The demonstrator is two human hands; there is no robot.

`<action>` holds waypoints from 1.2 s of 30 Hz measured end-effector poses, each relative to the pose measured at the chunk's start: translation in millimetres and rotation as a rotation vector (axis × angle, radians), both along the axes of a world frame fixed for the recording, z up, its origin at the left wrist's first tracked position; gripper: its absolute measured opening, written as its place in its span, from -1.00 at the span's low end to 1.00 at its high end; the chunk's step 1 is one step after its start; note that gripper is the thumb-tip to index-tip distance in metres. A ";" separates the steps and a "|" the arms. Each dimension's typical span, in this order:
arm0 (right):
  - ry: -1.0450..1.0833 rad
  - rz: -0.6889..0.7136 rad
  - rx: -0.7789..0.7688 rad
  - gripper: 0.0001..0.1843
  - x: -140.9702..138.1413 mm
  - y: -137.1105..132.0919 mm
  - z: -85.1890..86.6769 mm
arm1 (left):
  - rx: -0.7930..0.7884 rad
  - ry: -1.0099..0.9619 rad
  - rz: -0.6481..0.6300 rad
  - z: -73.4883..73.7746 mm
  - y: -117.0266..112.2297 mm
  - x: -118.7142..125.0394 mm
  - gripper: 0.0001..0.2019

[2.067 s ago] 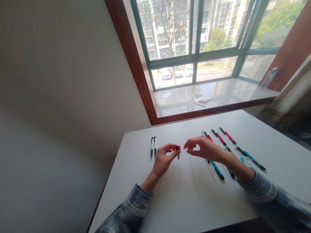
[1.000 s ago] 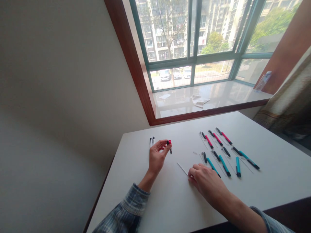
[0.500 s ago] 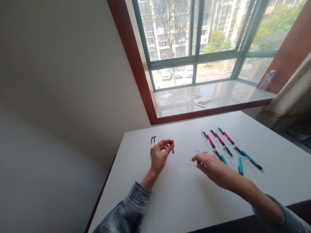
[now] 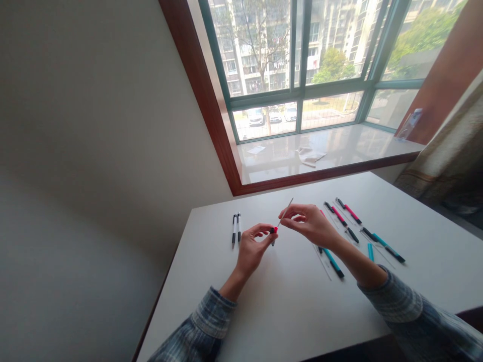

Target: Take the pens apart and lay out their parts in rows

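Observation:
My left hand [image 4: 251, 254] is closed around a red-and-black pen barrel [image 4: 275, 230], pinched between thumb and fingers with its red end up. Just to the right, my right hand [image 4: 313, 225] pinches a thin pale pen refill [image 4: 289, 205]. The refill slants, its lower tip close to the barrel's red end; whether it is inside cannot be made out. Left of my left hand lie two white-and-black pens [image 4: 234, 231] side by side. Part of a red barrel is hidden behind my right hand.
Right of my hands lie pen parts on the white table [image 4: 279, 306]: red barrels [image 4: 353, 214], teal barrels [image 4: 334, 262], a black grip [image 4: 352, 235] and thin refills. Beyond the table, a cloth [image 4: 310, 156] and a clear bottle [image 4: 409, 124] rest on the window sill.
My right hand has lifted the refill off the table and brought it up and left to the barrel. My left hand, still holding the barrel, has shifted slightly right and down.

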State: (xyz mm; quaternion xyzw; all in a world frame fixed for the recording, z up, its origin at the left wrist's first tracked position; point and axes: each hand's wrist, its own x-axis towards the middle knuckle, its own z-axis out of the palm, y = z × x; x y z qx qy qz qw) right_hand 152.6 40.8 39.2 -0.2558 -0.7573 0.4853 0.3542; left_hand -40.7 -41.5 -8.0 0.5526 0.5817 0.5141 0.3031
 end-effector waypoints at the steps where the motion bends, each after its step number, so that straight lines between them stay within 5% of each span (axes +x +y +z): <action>1: -0.006 0.005 0.006 -0.76 -2.7 0.7 -1.6 | -0.001 0.002 -0.007 -0.3 0.1 -0.3 -0.79; 11: -0.213 0.040 0.113 -0.72 -0.7 14.8 -8.8 | -0.006 -0.126 -0.042 -1.4 1.6 -0.2 -0.80; 16: -0.652 -0.125 0.319 -0.87 25.3 41.5 -17.5 | 0.010 -0.318 -0.032 -5.3 3.1 3.4 -0.78; 21: -0.943 -0.074 0.340 -0.93 32.8 49.2 -38.3 | 0.008 -0.286 -0.004 -8.4 3.4 1.6 -0.78; 30: -0.891 -0.072 0.370 -0.89 26.7 43.0 -42.1 | -0.008 -0.093 0.034 -6.9 3.4 -1.1 -0.76; 36: -0.463 -0.031 0.121 -0.81 24.3 48.9 -40.8 | -0.020 0.053 0.068 -5.5 2.6 -1.8 -0.79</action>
